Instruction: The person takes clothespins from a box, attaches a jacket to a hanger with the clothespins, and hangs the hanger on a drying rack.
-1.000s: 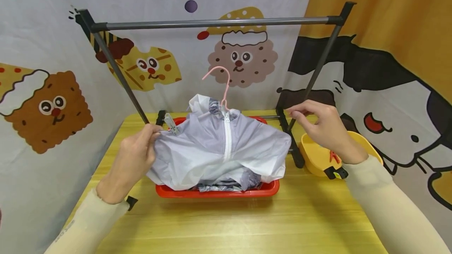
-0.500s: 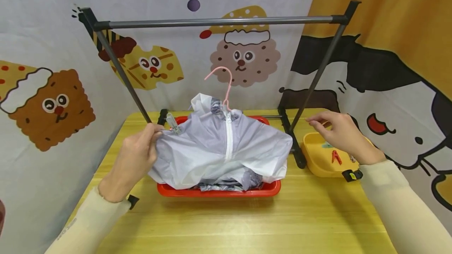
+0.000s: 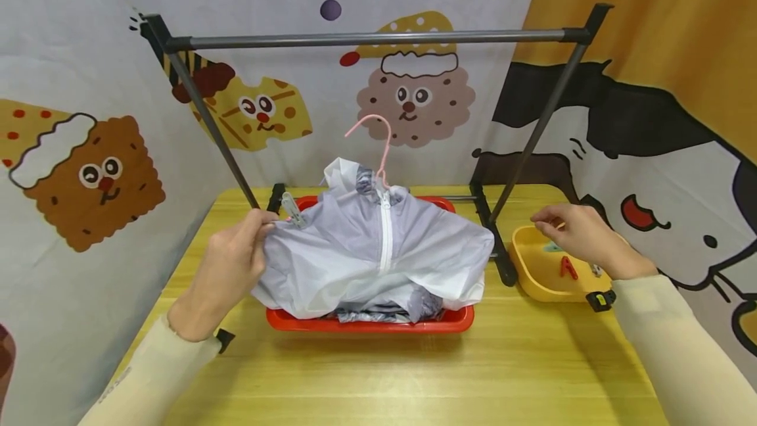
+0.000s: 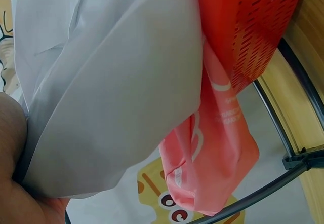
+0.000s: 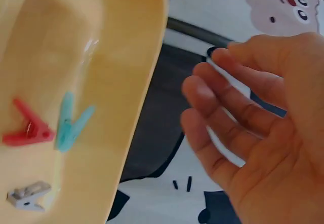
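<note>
A white and pale grey zip-up jacket (image 3: 331,255) lies over the red basket (image 3: 369,327), and the hook of a pink hanger (image 3: 388,143) rises from its collar. My left hand (image 3: 227,271) pinches the jacket at its left shoulder, beside a pale grey clothespin (image 3: 292,209) clipped there. My right hand (image 3: 582,235) hovers at the yellow tub (image 3: 535,286) with loosely curved fingers and nothing in them. Inside that tub, the right wrist view shows a red clothespin (image 5: 29,127), a teal clothespin (image 5: 71,122) and a grey clothespin (image 5: 29,196).
A dark metal rack stands behind, its top bar (image 3: 378,39) crossing above the basket and its right foot (image 3: 503,261) between basket and tub. Pink fabric (image 4: 217,148) hangs over the basket's side in the left wrist view. A patterned cloth backdrop surrounds the wooden table (image 3: 355,380).
My right hand has moved right and down, from beside the rack's right post to over the yellow tub. My left hand keeps its pinch on the jacket.
</note>
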Tool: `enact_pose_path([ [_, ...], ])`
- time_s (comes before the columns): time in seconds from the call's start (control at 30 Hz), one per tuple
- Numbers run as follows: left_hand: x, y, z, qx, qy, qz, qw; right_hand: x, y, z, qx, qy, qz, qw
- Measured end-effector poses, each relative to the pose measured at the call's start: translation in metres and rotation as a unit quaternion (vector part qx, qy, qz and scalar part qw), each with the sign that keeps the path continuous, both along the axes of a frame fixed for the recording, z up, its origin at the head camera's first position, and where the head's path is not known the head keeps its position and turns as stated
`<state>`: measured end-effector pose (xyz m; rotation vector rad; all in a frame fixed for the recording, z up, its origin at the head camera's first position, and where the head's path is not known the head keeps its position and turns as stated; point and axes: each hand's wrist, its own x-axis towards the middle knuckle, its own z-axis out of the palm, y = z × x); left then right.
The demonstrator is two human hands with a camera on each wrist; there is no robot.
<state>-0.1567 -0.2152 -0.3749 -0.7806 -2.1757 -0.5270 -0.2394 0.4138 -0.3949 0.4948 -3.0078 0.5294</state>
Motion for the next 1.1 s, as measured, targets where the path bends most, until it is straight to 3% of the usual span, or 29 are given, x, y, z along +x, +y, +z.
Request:
enact_pose_path([
  [0.2, -0.001, 0.001, -0.002, 0.001, -0.007, -0.005, 1.0000, -0.002, 0.017, -0.010, 0.051, -0.070, 0.007, 0.996],
  [0.4, -0.001, 0.001, -0.004, 0.003, -0.011, -0.006, 0.9999, -0.006, 0.029, -0.020, 0.077, -0.072, 0.014, 0.994],
  [0.7, -0.003, -0.001, -0.001, 0.007, -0.008, -0.021, 0.9997, -0.015, 0.039, -0.032, 0.077, -0.073, 0.024, 0.994],
  [0.97, -0.001, -0.003, -0.002, 0.007, -0.006, -0.015, 0.9998, -0.014, 0.040, -0.036, 0.069, -0.171, 0.004, 0.983],
  [1.1, 0.000, -0.004, -0.003, 0.007, -0.006, -0.012, 0.9999, -0.016, 0.038, -0.038, 0.062, -0.178, 0.002, 0.982],
])
